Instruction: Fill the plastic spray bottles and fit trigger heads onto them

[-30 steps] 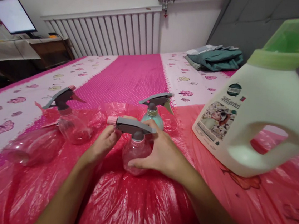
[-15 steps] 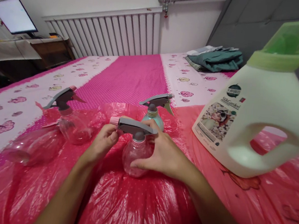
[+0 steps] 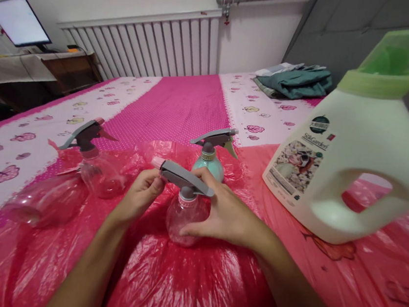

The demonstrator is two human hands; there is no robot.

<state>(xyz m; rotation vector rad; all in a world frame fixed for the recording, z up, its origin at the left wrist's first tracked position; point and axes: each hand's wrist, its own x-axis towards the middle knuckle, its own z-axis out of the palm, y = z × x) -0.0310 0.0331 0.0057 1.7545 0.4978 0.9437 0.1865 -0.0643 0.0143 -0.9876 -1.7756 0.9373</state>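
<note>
A small clear pink spray bottle [image 3: 185,218] stands on a red plastic sheet [image 3: 190,280] spread over a bed. Its grey trigger head [image 3: 184,177] is tilted and partly lifted off the neck. My left hand [image 3: 140,196] pinches the nozzle end of that head. My right hand [image 3: 220,209] wraps round the bottle's body from the right. A teal spray bottle [image 3: 209,158] stands just behind them. Another clear pink spray bottle [image 3: 96,163] stands to the left.
A big white detergent jug [image 3: 352,155] with a green open cap stands at the right. A clear pink bottle body [image 3: 42,201] without a head lies at the left. Folded clothes [image 3: 294,80] lie at the bed's far end, near a radiator [image 3: 146,43].
The grey trigger head has tipped, its nozzle end up at the left, and it has risen a little from the bottle's neck. Both hands stay in place.
</note>
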